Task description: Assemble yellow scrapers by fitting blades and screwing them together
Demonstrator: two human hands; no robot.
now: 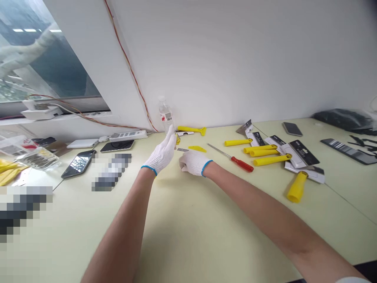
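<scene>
White knitted gloves with blue cuffs cover both hands. My left hand is closed around a yellow scraper; its head shows beyond the fingers, while most of the handle is hidden by the palm. Just to the right, my right hand has its fingers curled low over the table, and what they hold, if anything, is hidden. A small flat metal blade shows at the far side of the right hand; whether the fingers touch it I cannot tell. Beyond the right knuckles lies a flat yellow plastic piece.
Against the wall stand a water bottle and a yellow scraper with a T-shaped head. To the right lie a red-handled screwdriver and several yellow-handled putty knives. Phones and a power strip are at the left.
</scene>
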